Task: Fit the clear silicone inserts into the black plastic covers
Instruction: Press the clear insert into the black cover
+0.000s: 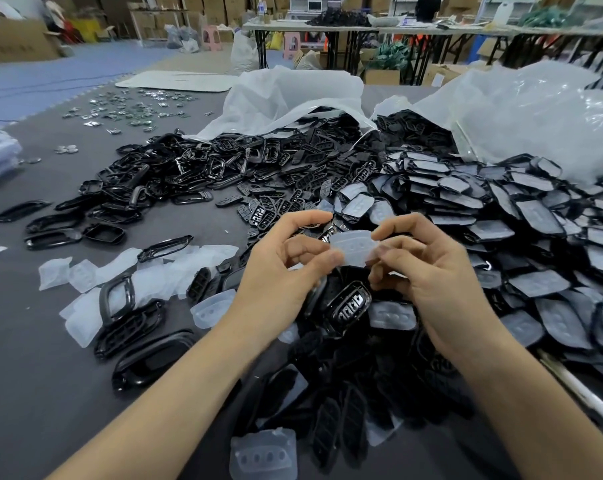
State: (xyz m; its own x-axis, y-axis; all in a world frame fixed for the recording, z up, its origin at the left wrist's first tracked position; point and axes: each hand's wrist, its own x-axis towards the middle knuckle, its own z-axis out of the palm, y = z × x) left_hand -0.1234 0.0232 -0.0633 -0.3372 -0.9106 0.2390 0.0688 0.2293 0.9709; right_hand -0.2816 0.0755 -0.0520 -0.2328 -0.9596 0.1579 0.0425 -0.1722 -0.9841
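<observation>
One clear, dimpled silicone insert (353,247) pinched between the left hand (286,271) and right hand (428,268).
Thumb and fingers of each hand nip one end, holding it above the heap of glossy black plastic covers (223,174) across the middle of the grey tabletop (33,358); loose clear inserts (85,271) lie toward the left edge.

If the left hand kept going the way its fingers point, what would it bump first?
Most likely the right hand. The left hand points sideways toward it, and both pinch the same clear silicone insert, so only that piece lies between them. Depth is hard to judge from one view.
</observation>
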